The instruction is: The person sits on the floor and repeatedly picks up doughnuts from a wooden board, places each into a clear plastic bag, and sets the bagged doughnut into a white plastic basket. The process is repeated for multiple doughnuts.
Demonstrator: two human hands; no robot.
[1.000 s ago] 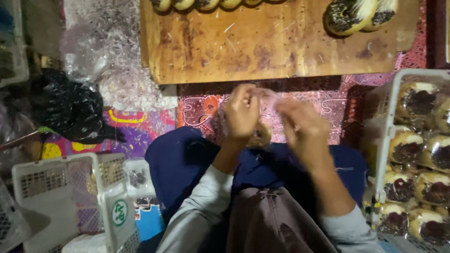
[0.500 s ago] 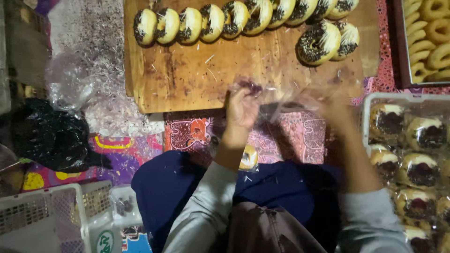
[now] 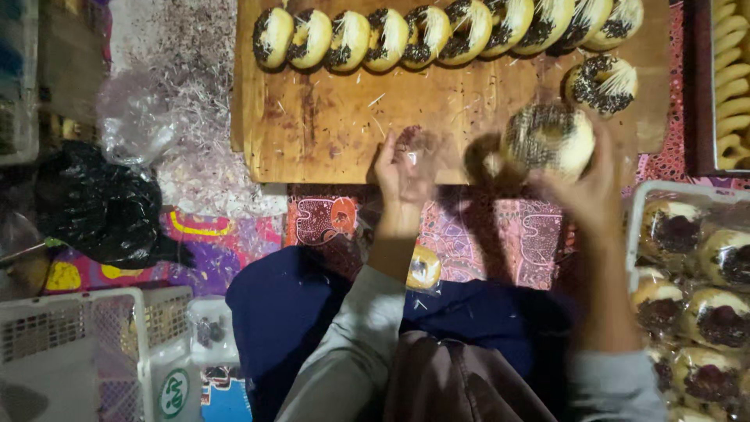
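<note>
- Right hand grips a donut from below, fingers curled round it, raised just over the near edge of the board. A thin clear film seems to sit around it; blurred, can't confirm.
- Left hand is up at the board edge, fingers loosely bent, pinching what looks like clear wrap; grip is blurred.
- Held donut: round, pale dough, dark sprinkles with white shreds on top.
- One small wrapped donut lies on the lap, beside the left forearm.
- Progress, my read: partway. The basket at right holds many bagged ones, so much is done.
- Left: a row of bare donuts along the far side of the board, plus a single one near the right hand.
</note>
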